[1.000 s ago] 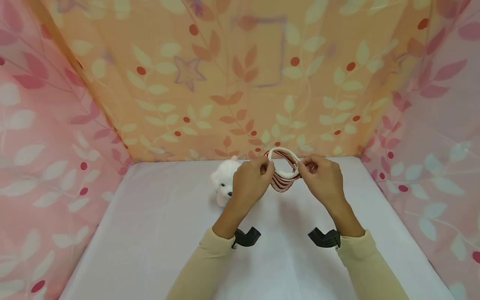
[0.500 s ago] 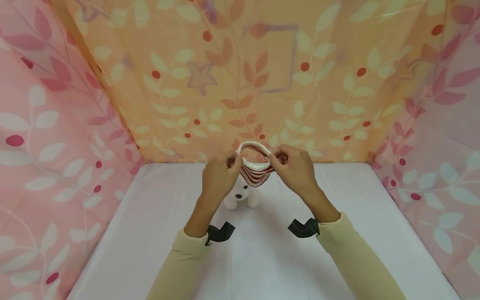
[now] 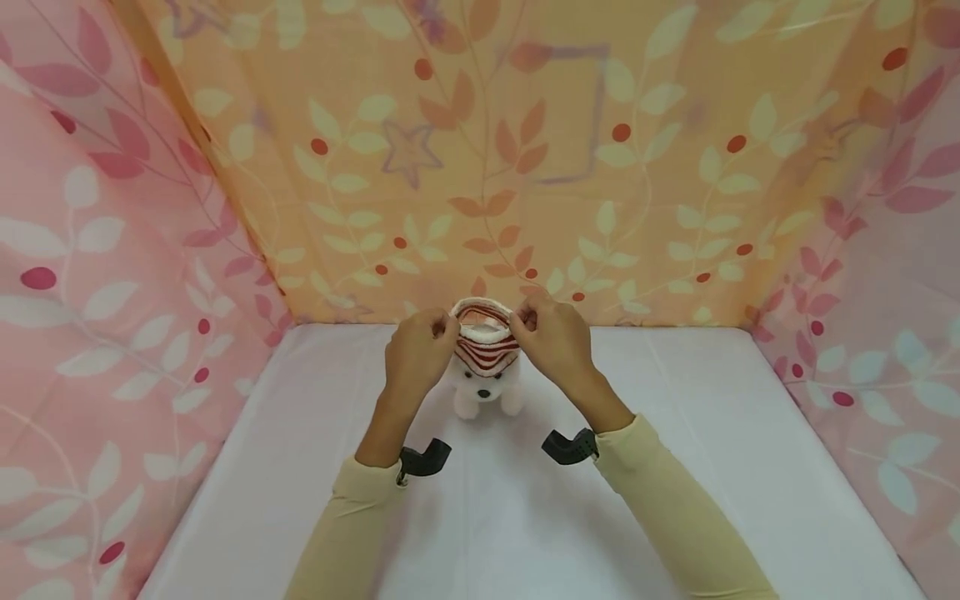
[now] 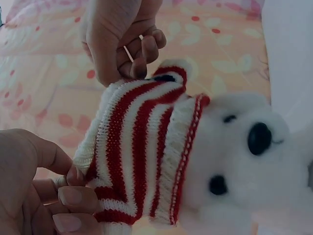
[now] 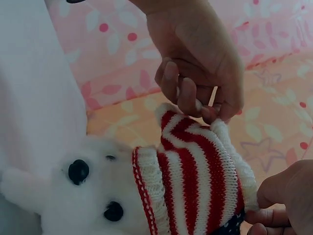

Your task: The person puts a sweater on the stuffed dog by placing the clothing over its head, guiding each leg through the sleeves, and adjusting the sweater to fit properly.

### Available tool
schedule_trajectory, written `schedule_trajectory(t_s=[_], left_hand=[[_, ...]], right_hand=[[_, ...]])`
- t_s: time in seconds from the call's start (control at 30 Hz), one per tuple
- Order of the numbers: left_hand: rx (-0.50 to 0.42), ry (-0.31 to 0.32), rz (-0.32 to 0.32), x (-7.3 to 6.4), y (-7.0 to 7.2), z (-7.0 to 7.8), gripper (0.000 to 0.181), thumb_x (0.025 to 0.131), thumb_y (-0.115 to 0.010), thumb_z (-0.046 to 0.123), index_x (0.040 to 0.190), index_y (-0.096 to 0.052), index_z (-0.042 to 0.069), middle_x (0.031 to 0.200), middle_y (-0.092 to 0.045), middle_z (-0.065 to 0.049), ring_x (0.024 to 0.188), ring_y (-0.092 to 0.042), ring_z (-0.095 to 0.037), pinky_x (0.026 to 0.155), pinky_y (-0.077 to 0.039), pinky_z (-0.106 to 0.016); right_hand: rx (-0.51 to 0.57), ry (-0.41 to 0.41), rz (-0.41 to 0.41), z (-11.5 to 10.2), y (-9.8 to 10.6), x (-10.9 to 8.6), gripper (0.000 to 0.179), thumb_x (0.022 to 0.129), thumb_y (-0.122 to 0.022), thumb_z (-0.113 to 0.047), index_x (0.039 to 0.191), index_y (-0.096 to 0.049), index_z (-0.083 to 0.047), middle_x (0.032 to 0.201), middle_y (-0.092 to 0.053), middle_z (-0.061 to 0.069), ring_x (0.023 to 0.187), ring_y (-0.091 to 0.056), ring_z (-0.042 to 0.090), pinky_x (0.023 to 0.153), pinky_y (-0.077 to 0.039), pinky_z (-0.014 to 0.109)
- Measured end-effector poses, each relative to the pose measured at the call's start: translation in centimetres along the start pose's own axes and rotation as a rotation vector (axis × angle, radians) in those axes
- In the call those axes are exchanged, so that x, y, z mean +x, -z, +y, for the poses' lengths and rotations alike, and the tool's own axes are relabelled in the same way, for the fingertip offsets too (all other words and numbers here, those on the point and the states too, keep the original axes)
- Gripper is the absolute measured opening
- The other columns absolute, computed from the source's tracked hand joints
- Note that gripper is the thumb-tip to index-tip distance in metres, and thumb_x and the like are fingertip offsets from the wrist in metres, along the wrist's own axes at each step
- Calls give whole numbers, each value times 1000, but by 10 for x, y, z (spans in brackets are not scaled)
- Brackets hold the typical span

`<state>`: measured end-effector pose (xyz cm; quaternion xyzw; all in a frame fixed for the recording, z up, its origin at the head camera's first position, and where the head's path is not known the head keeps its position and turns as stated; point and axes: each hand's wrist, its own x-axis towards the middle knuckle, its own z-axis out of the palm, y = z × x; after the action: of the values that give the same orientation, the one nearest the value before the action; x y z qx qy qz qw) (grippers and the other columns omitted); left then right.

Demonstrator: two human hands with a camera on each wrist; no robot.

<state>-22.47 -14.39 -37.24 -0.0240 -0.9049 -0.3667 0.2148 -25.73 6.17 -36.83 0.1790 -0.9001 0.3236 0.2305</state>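
Pinching rim [image 3: 483,336]: left fingers [image 4: 73,197], right fingers [image 5: 270,216] | striped garment [image 4: 141,142]: axis roughly upright, hem [image 4: 175,188] toward toy dog [image 3: 483,397]

Soft, even light fills my head view, with blurry-edged shadows on the table [image 3: 487,517] between my sleeves [image 3: 667,500]. My wrist views are dimmer, and the fur of the white toy dog [image 4: 259,181] looks smeared.

The place looks like a small curtained-off recording space: an orange sheet [image 3: 360,75] behind a white-covered desk [image 3: 300,425] and pink sheets [image 3: 112,350] to its left and right, all in a leaf-and-berry print, wall it in on three sides. A black camera [image 3: 426,457] sits by each cream sleeve [image 3: 341,525]. Whether this is inside a home cannot be told.
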Motion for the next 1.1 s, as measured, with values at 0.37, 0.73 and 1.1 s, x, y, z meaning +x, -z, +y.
schedule_trajectory(t_s=[0.37,0.73,1.1], left_hand=[[9,46,-62,0,-10,-16,38,101,-54,34,66,-57,19,53,-41,4,50,-42,-18,46,-28,-34],[47,59,-62,2,-15,-22,36,101,-54,32,68,-61,19,54,-43,4,51,-44,-18,47,-32,-35],[31,32,160,5,-15,-36,28,102,-57,34,80,-63,18,64,-53,2,55,-47,-19,50,-35,-36]], right_hand=[[36,-65,-11,9,-19,-1,18,94,-63,-23,78,-68,-15,62,-58,-4,52,-52,14,47,-39,31],[-20,-82,-52,9,-25,-1,21,95,-66,-25,77,-69,-15,64,-58,-3,56,-53,15,47,-39,32],[-16,-41,-30,10,-27,-1,19,95,-70,-23,79,-72,-14,66,-59,-2,57,-54,15,51,-41,32]])
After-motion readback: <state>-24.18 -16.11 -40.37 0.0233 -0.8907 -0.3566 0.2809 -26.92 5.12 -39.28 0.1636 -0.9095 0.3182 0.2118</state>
